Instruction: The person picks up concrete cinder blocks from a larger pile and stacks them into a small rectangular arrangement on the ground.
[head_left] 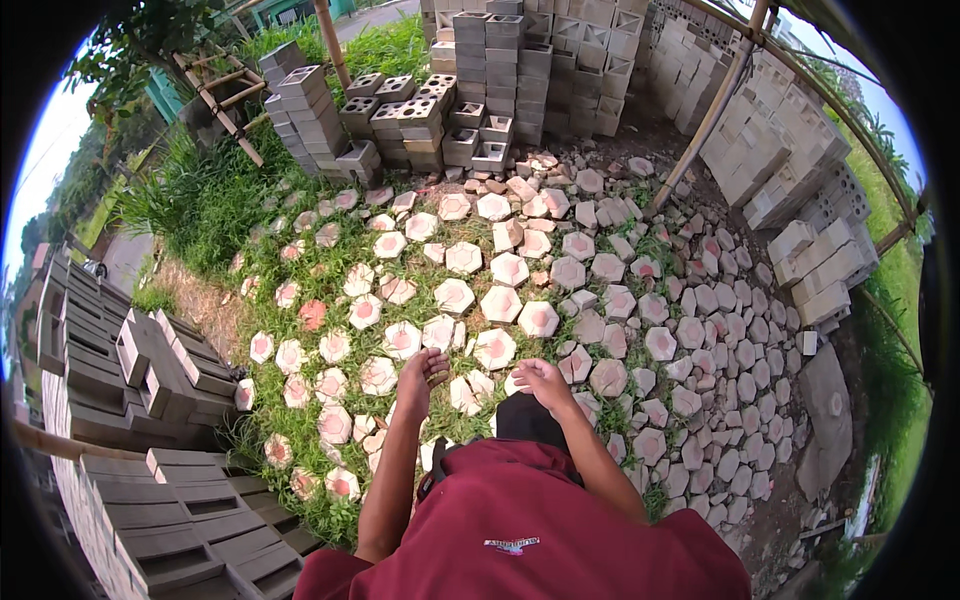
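My left hand [420, 378] hangs in front of me with its fingers loosely curled and nothing in it. My right hand [545, 382] is beside it, fingers bent, also holding nothing. Both hover above ground covered with hexagonal concrete pavers [497, 303], pale with pinkish centres, lying in grass. I wear a dark red shirt [530, 530]. A dark cloth [528, 420] shows below my right hand.
Grey hollow concrete blocks [150, 370] are stacked at my left. Taller block stacks [500, 70] stand at the back, and more blocks [790, 170] at the right behind slanting bamboo poles [710, 115]. Tall grass [200, 195] grows at the back left.
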